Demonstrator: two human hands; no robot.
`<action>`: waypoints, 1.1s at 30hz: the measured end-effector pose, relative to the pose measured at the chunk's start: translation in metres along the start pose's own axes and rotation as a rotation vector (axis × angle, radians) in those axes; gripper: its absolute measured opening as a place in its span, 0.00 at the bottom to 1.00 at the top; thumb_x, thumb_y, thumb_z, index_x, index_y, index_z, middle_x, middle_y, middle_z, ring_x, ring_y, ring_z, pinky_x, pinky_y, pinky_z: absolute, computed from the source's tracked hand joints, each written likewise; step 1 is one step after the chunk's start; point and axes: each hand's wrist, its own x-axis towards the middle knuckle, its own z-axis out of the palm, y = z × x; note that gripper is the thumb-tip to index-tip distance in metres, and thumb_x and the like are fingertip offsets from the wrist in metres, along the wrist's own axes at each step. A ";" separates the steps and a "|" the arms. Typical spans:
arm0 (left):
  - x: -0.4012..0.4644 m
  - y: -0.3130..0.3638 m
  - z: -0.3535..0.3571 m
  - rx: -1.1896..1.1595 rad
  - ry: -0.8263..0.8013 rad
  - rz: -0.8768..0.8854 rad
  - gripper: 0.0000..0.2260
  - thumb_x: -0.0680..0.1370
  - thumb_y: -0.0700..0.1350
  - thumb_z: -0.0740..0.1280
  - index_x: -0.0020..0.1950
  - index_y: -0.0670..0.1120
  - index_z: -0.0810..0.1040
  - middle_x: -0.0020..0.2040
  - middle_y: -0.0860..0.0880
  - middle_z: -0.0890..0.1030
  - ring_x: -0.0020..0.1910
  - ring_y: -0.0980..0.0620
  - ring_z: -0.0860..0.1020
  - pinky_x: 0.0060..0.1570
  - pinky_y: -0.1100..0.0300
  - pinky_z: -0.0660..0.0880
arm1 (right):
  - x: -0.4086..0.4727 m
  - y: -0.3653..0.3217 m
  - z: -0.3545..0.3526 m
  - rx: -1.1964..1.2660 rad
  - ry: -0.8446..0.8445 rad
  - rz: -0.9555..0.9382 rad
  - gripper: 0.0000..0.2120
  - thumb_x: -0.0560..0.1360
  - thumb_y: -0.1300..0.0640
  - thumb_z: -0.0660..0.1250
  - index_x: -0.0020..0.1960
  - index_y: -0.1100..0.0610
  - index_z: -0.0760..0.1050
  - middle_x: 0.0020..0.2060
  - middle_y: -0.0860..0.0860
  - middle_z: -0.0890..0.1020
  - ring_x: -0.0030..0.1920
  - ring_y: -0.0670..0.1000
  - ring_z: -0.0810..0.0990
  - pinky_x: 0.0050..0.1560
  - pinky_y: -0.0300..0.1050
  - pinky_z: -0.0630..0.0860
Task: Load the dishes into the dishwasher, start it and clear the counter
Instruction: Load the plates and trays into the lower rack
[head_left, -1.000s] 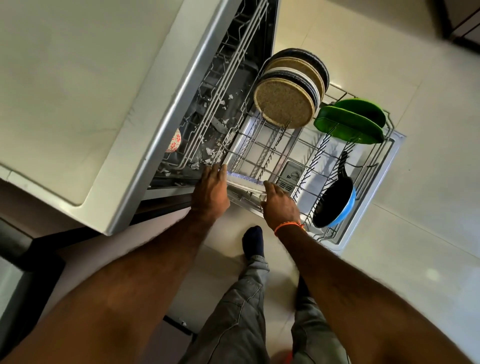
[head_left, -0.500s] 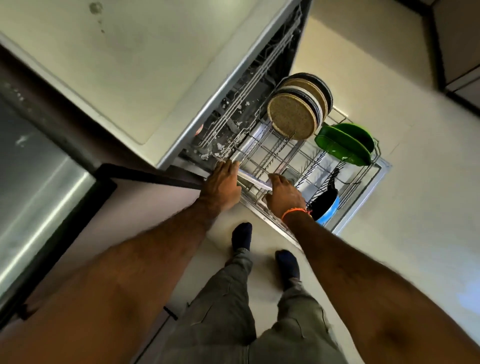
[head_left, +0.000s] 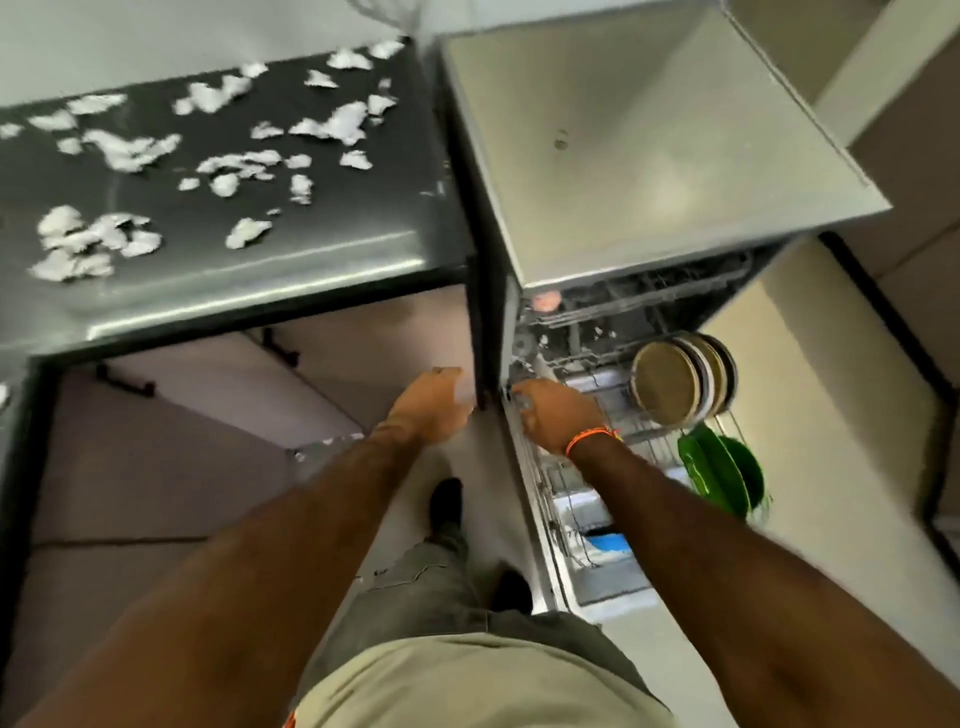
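I'm standing in a home kitchen. In front of me is a dishwasher (head_left: 649, 156) with a flat pale top, its door open and its lower rack (head_left: 597, 467) pulled out over a pale tiled floor (head_left: 810, 415). Round speckled plates (head_left: 675, 382) stand on edge in the rack, with green plates (head_left: 722, 473) just beside them and something blue (head_left: 608, 545) lower down that is too blurred for me to name. To the left of the machine runs a dark, glossy counter (head_left: 311, 249) scattered with white torn scraps (head_left: 130, 148), and below it are pale cabinet fronts (head_left: 171, 441) with dark bar handles (head_left: 124, 382).
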 end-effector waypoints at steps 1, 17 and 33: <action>-0.018 -0.012 -0.006 -0.022 0.038 -0.033 0.25 0.80 0.48 0.67 0.75 0.42 0.69 0.71 0.38 0.74 0.69 0.37 0.73 0.67 0.49 0.71 | 0.002 -0.017 -0.002 -0.035 -0.012 -0.071 0.20 0.77 0.57 0.62 0.69 0.51 0.74 0.67 0.53 0.77 0.65 0.58 0.77 0.64 0.52 0.74; -0.306 -0.217 -0.056 -0.258 0.652 -0.629 0.30 0.80 0.50 0.69 0.79 0.44 0.65 0.74 0.42 0.73 0.72 0.44 0.71 0.70 0.54 0.66 | -0.011 -0.364 0.053 -0.273 -0.081 -0.859 0.22 0.78 0.52 0.63 0.72 0.45 0.71 0.69 0.49 0.76 0.67 0.55 0.76 0.67 0.52 0.73; -0.530 -0.432 -0.052 -0.403 1.132 -1.017 0.22 0.77 0.48 0.72 0.68 0.41 0.77 0.65 0.42 0.80 0.65 0.42 0.76 0.67 0.54 0.69 | -0.050 -0.670 0.172 -0.201 -0.174 -1.005 0.22 0.75 0.52 0.68 0.69 0.51 0.74 0.66 0.55 0.78 0.66 0.57 0.76 0.68 0.51 0.71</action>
